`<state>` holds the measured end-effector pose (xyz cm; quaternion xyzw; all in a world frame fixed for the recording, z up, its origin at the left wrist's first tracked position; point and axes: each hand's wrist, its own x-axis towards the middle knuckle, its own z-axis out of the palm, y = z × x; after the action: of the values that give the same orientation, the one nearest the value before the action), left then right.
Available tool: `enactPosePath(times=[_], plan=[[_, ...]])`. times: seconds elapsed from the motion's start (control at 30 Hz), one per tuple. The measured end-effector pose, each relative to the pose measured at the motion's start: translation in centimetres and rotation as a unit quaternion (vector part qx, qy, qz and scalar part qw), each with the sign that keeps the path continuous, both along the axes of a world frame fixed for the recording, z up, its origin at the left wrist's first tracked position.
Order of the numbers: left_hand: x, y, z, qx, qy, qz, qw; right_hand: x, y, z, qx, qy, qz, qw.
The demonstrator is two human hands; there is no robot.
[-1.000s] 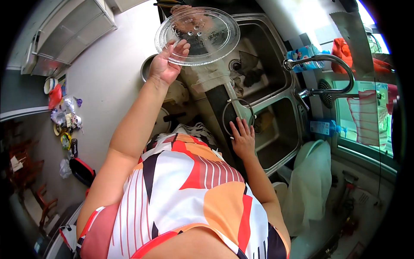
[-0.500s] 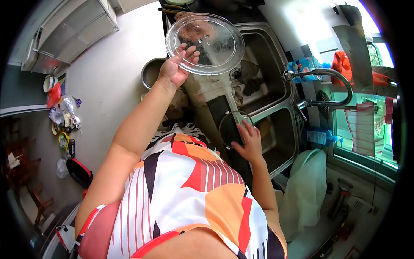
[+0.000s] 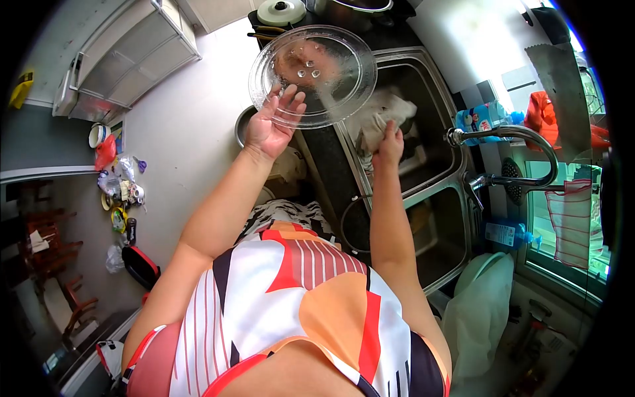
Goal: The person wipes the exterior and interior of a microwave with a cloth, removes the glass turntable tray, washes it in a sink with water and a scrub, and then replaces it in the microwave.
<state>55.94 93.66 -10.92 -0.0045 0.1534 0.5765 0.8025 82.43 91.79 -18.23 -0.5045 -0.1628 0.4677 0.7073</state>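
My left hand (image 3: 270, 129) holds a round clear glass turntable plate (image 3: 347, 83) by its near rim, fingers curled behind the glass. Three small bumps show near its middle, and a blurry pinkish-brown shape appears through it. My right hand (image 3: 390, 145) is closed around a pale, crumpled cloth (image 3: 387, 118) over the left edge of the far sink basin (image 3: 436, 99). The cloth is slightly smeared by motion and hangs just right of the plate.
A curved metal faucet (image 3: 542, 135) rises right of the sinks. Beside it stand a blue-labelled bottle (image 3: 479, 122) and another blue bottle (image 3: 506, 233). A thin black ring (image 3: 344, 231) rests at the counter's front edge. A lidded pot (image 3: 281, 12) sits at the back.
My right hand has moved forward from the counter edge by the near basin and taken hold of the cloth, lifting it. The glass plate stays in my left hand, tilted a little differently.
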Motion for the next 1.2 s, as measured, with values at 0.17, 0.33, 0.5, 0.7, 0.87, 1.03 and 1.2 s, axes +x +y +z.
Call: enactPosePath(times=[0.17,0.33,0.5,0.7,0.87,1.03,1.2], plan=[[4.1,-1.1,0.7,0.01,0.006,-0.036,0.999,-8.4,-4.8,12.1,0.148,0.388,0.129,0.901],[5.6,-2.9,1.3,-0.004,0.082,-0.136,0.987,-5.6,-1.7,12.3,0.278,0.367,0.2,0.865],[5.7,-6.1,1.8,-0.02,0.089,-0.259,0.961,-3.2,1.5,11.6,0.249,0.407,0.214,0.852],[6.3,-1.8,3.6,-0.009,0.148,-0.178,0.973,-6.3,-1.7,9.4,0.225,0.372,0.317,0.843],[4.3,-0.8,3.5,0.016,0.219,-0.136,0.966,-2.6,-5.3,9.2,0.181,0.348,0.13,0.911],[3.4,-0.3,2.1,0.095,0.389,-0.09,0.912,0.4,-6.6,9.3,0.142,0.102,0.027,0.984],[5.6,-1.7,2.0,0.157,0.489,-0.056,0.856,-7.9,-4.0,11.1,0.122,-0.338,0.108,0.927]])
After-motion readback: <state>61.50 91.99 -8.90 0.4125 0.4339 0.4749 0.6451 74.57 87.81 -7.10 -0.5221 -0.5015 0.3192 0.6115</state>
